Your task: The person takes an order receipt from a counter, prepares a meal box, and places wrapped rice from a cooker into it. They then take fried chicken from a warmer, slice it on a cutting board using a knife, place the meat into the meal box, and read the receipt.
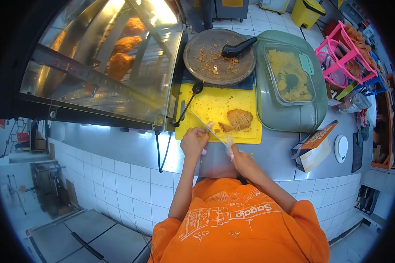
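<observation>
A sliced, breaded cutlet [240, 119] is set on the right part of a yellow cutting board [202, 100], with a smaller cut piece [226, 127] placed just beside it at its left. A long-bladed knife [208, 128] is held slantwise over the board's near edge by the right hand [242, 158], whose fingers are closed around the handle; whitish material is seen at that grip. The fingers of the left hand [195, 141] are curled inward near the blade, beside pinkish material [210, 125]; whether this is pinched cannot be told.

Crumbs are scattered over the board. Behind it, a round stone mortar [197, 72] is strewn with crumbs, and a black pestle [238, 47] is rested in it. To the right, a clear tub of yellowish food [289, 74] is stood on a green plastic container [270, 118]. The steel counter [272, 151] is also occupied by a printed carton [314, 147] and a white round object [341, 148].

At the left, at least 3 fried pieces [126, 44] are shown in a lit display case [96, 94]. Beyond the counter, a yellow bin [306, 15] is stood on the tiled floor.
</observation>
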The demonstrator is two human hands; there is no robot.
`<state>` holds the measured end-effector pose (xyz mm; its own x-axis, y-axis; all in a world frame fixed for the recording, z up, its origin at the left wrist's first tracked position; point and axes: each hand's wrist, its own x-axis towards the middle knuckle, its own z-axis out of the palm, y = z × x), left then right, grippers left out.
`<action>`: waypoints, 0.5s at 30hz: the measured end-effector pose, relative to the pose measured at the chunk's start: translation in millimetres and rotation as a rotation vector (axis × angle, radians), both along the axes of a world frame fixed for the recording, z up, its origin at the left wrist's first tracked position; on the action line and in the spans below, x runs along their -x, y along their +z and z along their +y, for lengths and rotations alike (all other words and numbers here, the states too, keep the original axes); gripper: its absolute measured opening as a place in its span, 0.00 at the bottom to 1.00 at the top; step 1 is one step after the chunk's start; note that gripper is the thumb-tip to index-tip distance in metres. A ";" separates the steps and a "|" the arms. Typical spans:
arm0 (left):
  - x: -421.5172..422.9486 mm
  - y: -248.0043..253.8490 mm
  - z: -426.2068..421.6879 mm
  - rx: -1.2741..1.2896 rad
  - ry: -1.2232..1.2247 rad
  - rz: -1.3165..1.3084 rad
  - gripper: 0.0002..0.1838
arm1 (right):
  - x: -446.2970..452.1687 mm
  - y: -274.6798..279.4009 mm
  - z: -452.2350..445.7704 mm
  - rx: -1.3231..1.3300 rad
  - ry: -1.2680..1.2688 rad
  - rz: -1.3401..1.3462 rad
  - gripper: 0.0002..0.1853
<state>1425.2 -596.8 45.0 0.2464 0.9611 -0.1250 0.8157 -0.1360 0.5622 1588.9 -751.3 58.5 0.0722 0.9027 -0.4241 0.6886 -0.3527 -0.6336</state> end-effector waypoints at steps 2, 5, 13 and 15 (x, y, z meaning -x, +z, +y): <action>-1.6 3.3 -1.6 0.018 0.021 0.020 0.10 | -1.6 3.3 -5.5 0.008 -0.021 0.045 0.11; -4.5 3.6 0.8 0.033 0.050 0.034 0.11 | -9.4 9.3 -25.4 0.010 -0.054 0.048 0.10; 0.4 9.9 -4.2 0.044 0.090 0.120 0.17 | -34.1 45.6 -10.5 -0.148 -0.217 0.087 0.16; 1.5 14.0 -5.9 0.019 0.048 0.107 0.17 | -47.1 55.6 22.3 -0.274 -0.257 -0.134 0.17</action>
<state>1423.7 -602.7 59.0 0.1846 0.9686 -0.1665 0.8767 -0.0857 0.4733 1636.0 -729.0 114.1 0.3486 0.9265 -0.1419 0.6832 -0.3548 -0.6383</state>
